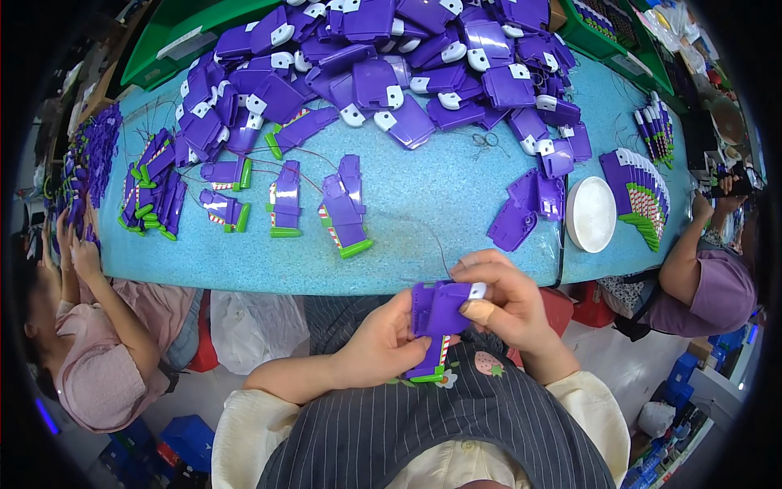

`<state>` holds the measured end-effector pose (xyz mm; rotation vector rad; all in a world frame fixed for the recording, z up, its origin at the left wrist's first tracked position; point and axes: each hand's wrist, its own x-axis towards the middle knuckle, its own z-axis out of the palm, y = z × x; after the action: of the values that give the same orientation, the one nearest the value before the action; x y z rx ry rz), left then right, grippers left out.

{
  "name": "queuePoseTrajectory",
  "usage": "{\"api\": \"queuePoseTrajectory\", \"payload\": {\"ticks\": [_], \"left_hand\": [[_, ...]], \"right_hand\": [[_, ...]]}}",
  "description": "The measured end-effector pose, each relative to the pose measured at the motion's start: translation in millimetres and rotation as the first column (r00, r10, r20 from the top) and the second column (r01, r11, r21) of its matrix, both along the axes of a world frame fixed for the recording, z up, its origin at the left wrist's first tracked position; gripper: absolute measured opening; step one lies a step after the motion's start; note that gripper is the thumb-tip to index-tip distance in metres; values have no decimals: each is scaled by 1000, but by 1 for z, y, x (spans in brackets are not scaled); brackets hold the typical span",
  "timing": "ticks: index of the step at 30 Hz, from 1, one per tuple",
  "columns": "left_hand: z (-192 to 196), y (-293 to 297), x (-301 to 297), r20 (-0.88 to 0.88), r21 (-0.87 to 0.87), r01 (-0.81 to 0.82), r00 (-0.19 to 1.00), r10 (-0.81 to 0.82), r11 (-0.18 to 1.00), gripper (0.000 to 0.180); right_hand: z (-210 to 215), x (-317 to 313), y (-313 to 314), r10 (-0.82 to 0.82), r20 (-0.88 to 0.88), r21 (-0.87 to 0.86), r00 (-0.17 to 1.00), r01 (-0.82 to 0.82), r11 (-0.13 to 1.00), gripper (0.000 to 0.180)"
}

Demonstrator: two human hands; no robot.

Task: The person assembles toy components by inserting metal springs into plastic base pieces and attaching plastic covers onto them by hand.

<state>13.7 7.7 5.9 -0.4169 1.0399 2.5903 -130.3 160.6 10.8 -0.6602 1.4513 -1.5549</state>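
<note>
Both my hands hold a purple plastic toy part with a white tab and a green end, just below the front edge of the blue table. My left hand grips its lower left side. My right hand, a plaster on the thumb, presses a purple cover onto its top. A thin wire runs from the part up onto the table.
A big heap of purple shells with white tabs fills the far table. Assembled purple-green pieces lie in the middle, a white bowl and stacked pieces at right. Persons sit at left and right.
</note>
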Motion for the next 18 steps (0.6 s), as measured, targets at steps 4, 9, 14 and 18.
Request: {"api": "queuePoseTrajectory", "payload": {"ticks": [4, 9, 14, 18], "left_hand": [[-2, 3, -3, -38, -48, 19, 999, -21, 999, 53], [0, 1, -4, -2, -79, 11, 1000, -12, 997, 50], [2, -5, -10, -99, -370, 22, 993, -63, 929, 39], [13, -5, -15, -200, -505, -45, 978, -66, 862, 33]], "right_hand": [[-6, 5, -3, 23, 168, 68, 986, -35, 997, 28], [2, 7, -9, 33, 9, 148, 999, -34, 988, 28], [10, 11, -11, -14, -116, 146, 993, 31, 989, 32], [7, 19, -12, -299, 248, 75, 921, 289, 954, 33]]}}
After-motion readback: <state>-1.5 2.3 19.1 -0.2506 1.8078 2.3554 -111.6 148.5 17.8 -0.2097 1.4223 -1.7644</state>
